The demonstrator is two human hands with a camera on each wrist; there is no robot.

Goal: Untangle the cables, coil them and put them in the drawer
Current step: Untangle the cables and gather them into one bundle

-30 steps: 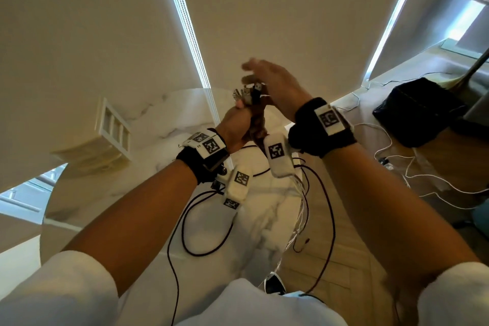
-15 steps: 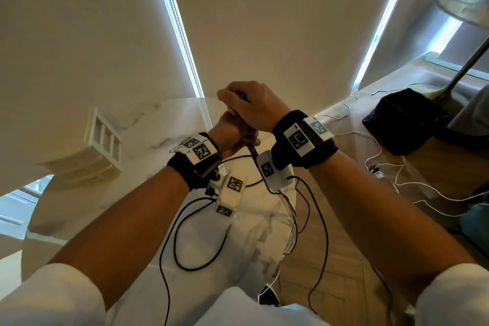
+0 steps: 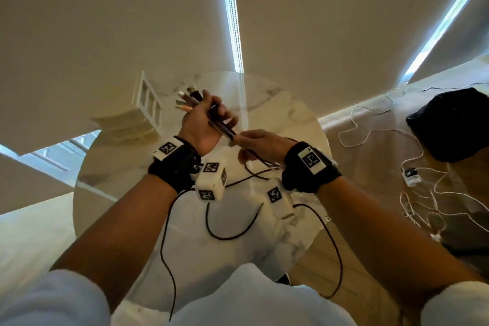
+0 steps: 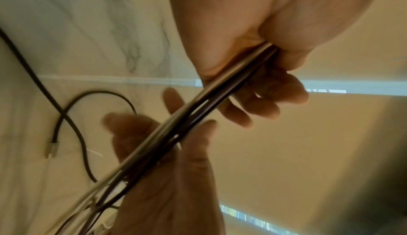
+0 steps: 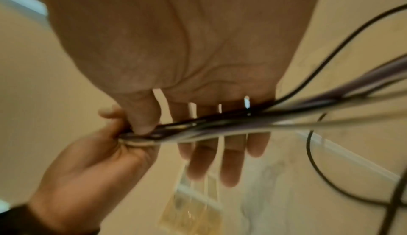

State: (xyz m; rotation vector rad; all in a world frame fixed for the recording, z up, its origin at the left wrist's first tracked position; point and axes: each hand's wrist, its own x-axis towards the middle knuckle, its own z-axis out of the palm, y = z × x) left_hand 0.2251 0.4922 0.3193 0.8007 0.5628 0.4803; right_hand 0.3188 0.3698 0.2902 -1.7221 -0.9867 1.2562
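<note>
My left hand (image 3: 206,122) grips a bundle of dark and pale cables (image 3: 222,127) above the round marble table (image 3: 280,103), with the plug ends (image 3: 185,99) sticking out past the fist to the upper left. Just below and to the right, my right hand (image 3: 260,140) holds the same bundle; in the right wrist view its thumb presses the cable bundle (image 5: 220,127) against nearly straight fingers. The strands fan out behind the right wrist and hang down. A small white drawer unit (image 3: 148,103) stands at the table's far left.
A loose black cable (image 3: 232,235) loops on the table in front of me, its plug end (image 4: 50,150) lying flat. To the right, white cables (image 3: 370,135) and a black bag (image 3: 449,124) lie on the wooden floor. Blinds with a bead chain (image 3: 232,21) hang behind.
The hands were stacked together; the left has now turned the plug ends up and to the left, and the right has slid down the bundle to the right.
</note>
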